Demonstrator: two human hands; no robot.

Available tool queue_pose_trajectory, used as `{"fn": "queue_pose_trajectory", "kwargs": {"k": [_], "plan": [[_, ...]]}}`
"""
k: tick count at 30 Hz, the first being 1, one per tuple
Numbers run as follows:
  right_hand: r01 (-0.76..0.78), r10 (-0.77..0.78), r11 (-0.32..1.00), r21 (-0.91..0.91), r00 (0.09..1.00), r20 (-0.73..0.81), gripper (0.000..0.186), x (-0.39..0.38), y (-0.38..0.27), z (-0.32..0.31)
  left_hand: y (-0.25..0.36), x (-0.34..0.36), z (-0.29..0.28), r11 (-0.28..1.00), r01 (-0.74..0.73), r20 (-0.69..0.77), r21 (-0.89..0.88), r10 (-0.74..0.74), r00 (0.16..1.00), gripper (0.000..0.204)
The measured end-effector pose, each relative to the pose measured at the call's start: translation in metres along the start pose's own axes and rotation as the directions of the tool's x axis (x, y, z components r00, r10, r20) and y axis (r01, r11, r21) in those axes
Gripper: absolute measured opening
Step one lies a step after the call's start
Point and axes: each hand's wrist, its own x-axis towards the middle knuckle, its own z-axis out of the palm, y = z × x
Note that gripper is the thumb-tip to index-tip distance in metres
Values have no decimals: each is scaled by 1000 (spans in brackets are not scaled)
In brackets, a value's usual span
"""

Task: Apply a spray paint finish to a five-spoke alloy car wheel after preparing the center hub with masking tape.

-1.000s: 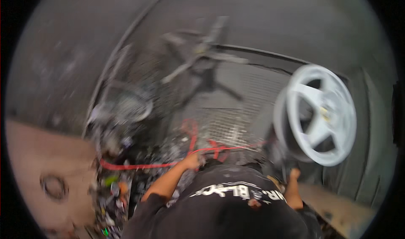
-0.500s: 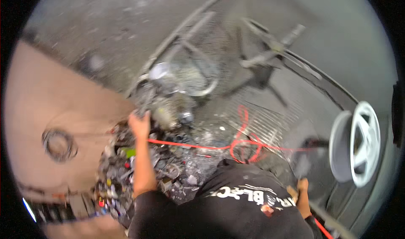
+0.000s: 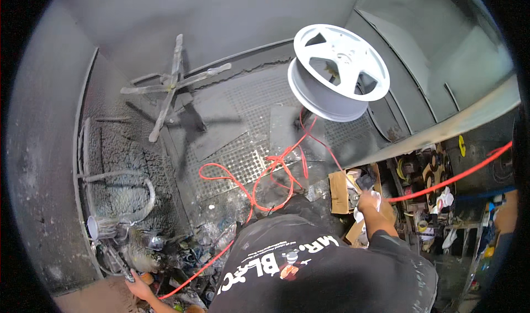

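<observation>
- Grey walls (image 3: 221, 14) rise around us, stained and spotted on the left side.
- Below them we look down on a floor (image 3: 248, 159) partly of perforated metal, with flat plates lying over it.
- Toward the floor's far left corner we see a star-shaped stand (image 3: 171, 85) with pale arms spread wide.
- Nearer its far right corner we have a white spoked wheel (image 3: 345, 58), tilted and raised above the floor.
- Red hose (image 3: 255, 194) loops over the floor's near half; one stretch slants past our left side, and another red length meets our right hand.
- By the near right corner we see an open cardboard box (image 3: 338, 194) with dark and white contents.
- Our left grip (image 3: 139, 286), by the near left corner, is closed around the end of a dark tool (image 3: 115, 256).
- Our right grip (image 3: 371, 207) is at the box, beside white crumpled material (image 3: 377, 199); we cannot tell whether it is clamped on anything.
</observation>
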Motion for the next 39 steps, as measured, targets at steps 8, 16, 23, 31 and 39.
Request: {"fn": "queue_pose_trajectory", "kwargs": {"k": [8,16,23,31,39], "plan": [[771,-552,613,173,575,-604,78,-28,-162,-108,35,-39,-1,989,87,-25,115,-85,996,63],[988,-885,58,144,118,-451,74,-145,-254,-160,120,-131,0,999,38,94,-21,-35,995,56],[950,-926,-158,269,-48,-374,86,-180,-242,-150,277,-264,-3,907,-57,349,-417,217,912,31],[733,-511,-76,675,553,-658,106,-146,-171,-143,417,-408,20,678,-46,536,-734,619,574,49],[565,36,-395,724,797,-603,69,-46,-57,-180,509,-509,25,469,46,465,-882,883,-64,52]]}}
